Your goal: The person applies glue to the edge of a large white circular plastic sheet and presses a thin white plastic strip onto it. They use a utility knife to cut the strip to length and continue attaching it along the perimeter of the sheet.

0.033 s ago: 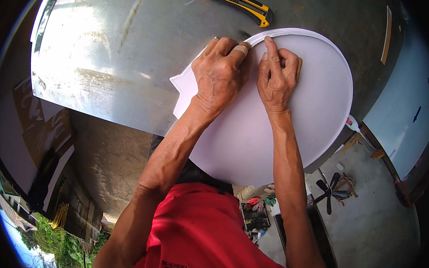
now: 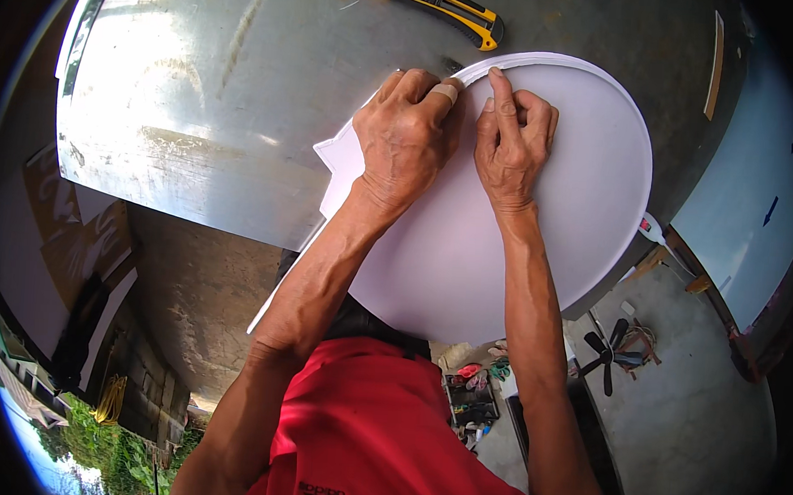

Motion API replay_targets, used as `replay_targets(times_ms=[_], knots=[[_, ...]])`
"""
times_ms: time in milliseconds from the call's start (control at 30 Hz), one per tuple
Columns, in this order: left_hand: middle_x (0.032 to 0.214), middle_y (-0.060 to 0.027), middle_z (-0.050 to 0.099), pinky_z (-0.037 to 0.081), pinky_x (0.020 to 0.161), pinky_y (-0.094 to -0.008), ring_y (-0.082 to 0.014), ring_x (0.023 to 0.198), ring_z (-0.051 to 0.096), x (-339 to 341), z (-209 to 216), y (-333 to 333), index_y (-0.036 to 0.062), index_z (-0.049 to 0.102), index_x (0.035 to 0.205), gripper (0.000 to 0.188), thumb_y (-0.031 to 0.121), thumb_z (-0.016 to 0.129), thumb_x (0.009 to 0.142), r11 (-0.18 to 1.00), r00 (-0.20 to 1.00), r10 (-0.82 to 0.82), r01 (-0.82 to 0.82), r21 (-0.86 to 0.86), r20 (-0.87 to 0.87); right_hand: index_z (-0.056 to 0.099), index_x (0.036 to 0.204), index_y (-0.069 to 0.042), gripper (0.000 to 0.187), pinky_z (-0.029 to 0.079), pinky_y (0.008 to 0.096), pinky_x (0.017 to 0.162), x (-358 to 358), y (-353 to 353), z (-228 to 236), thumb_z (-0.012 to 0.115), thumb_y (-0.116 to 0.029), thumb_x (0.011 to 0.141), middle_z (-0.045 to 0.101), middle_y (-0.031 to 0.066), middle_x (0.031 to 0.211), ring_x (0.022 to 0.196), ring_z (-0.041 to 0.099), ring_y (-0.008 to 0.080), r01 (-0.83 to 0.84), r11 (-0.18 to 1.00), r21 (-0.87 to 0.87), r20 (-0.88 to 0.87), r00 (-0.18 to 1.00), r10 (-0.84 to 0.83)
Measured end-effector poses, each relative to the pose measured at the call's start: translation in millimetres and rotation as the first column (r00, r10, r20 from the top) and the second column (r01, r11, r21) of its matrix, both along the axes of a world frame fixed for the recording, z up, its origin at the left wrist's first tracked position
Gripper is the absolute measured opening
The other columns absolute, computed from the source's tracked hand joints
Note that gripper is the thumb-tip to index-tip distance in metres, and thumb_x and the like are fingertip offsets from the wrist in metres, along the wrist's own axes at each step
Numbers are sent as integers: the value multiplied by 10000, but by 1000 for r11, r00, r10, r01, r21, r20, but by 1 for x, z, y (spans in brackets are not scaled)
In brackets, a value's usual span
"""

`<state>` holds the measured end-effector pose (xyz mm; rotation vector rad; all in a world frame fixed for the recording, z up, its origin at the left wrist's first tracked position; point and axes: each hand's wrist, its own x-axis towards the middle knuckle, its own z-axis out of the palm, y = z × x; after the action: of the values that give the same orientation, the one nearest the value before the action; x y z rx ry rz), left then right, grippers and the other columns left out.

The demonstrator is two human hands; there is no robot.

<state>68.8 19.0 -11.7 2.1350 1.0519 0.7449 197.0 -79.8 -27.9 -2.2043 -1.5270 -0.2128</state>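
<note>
A round, pale lilac-white panel (image 2: 580, 176) with a raised rim lies on the metal sheet, a pointed notch at its left side. My left hand (image 2: 407, 140) is closed over the rim at the upper left, gripping a thin white strip (image 2: 273, 299); its fingertips are hidden. One end of the strip sticks out beside my left forearm. My right hand (image 2: 515, 151) rests over the panel, its index finger stretched against the inside of the rim and its other fingers curled. A bandage-like wrap circles a finger of my left hand.
Beyond the panel a yellow and black utility knife (image 2: 445, 8) lies on the metal sheet (image 2: 198, 103), blade out. A white tool with a cord (image 2: 653, 227) sits at the panel's right edge. Black fan blades (image 2: 612, 356) lie on the floor at the right.
The free end of the white strip now shows to the left of my left forearm, where it was not visible before. Both hands have stayed nearly still.
</note>
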Motion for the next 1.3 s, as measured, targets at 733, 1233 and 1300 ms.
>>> replay_targets(times_ms=[733, 1233, 1300], knots=[[894, -49, 725, 561, 648, -346, -231, 748, 682, 0, 9, 12, 87, 815, 1077, 269, 36, 836, 814, 994, 996, -80, 82, -68, 25, 727, 1354, -130, 492, 486, 400, 763, -1, 1, 2, 723, 2, 879, 548, 62, 1029, 857, 518, 261, 0, 1000, -31, 17, 1000, 0], [886, -65, 675, 497, 622, -267, -108, 728, 612, -35, 17, 13, 24, 792, 1189, 314, -24, 792, 879, 923, 966, 187, -111, -367, 178, 741, 1331, -110, 494, 472, 391, 741, -1, 0, 3, 715, 22, 855, 549, 59, 1017, 840, 510, 244, 6, 998, -62, 36, 999, -3], [877, -76, 687, 514, 622, -280, -133, 732, 642, -41, 19, 14, 20, 805, 1152, 317, -7, 846, 838, 953, 986, 107, -66, -296, 125, 741, 1328, -107, 493, 472, 390, 742, -2, 0, 2, 717, 24, 854, 550, 60, 1017, 840, 510, 245, 1, 998, -59, 31, 1000, 1]])
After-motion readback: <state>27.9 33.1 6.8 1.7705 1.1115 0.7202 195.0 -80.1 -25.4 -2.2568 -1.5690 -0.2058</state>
